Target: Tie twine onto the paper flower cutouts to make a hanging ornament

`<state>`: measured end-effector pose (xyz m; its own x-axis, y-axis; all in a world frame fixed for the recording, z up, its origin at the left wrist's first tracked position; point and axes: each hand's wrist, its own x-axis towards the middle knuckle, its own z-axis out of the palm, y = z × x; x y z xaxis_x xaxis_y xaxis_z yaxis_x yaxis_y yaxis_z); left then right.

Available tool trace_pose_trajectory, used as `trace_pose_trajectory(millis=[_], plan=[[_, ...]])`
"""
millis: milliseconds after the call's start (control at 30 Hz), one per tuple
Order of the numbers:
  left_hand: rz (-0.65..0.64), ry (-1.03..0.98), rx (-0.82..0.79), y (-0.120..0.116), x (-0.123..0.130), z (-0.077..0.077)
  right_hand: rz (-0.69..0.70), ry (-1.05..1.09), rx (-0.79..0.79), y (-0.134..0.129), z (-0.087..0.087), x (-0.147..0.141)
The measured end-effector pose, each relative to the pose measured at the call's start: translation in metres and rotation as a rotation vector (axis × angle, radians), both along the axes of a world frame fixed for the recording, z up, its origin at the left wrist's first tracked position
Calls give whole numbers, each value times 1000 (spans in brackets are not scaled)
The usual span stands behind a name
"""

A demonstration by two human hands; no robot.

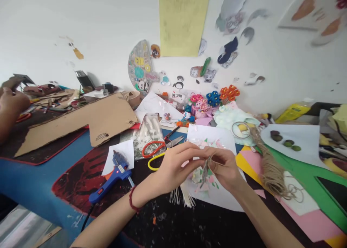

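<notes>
Small grey-brown twine piece (206, 168), frayed, hanging; pinched between left hand (180, 165) and right hand (225, 168) above white paper (233, 199). Scissors (154, 149) crowd left; bare black mat (217, 224) nearer.

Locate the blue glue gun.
Head view, left of centre: the blue glue gun lies on the dark red mat, its upper part over a small white sheet, left of the orange-handled scissors.

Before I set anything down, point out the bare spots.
Blue tabletop between the cardboard and the red-black mat; also that mat's near stretch, between the forearms and below the white paper, flecked. Crowded: along the wall, with flowers; at right, with twine and papers.
</notes>
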<state>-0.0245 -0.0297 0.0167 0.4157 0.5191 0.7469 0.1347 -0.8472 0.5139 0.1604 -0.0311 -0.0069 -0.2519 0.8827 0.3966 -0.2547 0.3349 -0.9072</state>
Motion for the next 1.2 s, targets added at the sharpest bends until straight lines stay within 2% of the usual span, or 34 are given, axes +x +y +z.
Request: trace_pose_trajectory(millis=[100,200,267,367,433,500,567,633,733,933,1067,1200], plan=[[52,-44,90,0,9,21,-64,-17,75,0,27,4],[107,-79,111,8,16,50,-136,-16,156,-3,60,8],[78,-81,90,17,18,74,-243,-38,218,-4,84,10],[4,-69,75,29,20,112,-489,-118,321,-1,114,13],[34,-87,69,32,21,134,-601,-153,377,3,128,15],[40,-41,112,29,25,148,-638,-161,414,6,135,17],[98,14,189,25,32,153,-649,-168,447,8,137,18],[161,45,241,23,39,151,-661,-202,471,8,135,19],[169,-79,162,25,44,146,-617,-279,468,7,133,20],[-96,-401,-298,40,36,136,-430,-287,474,12,132,18],[-267,-523,-464,49,37,132,-312,-302,447,18,126,12],[-335,-531,-532,55,36,131,-330,-287,352,21,120,8]])
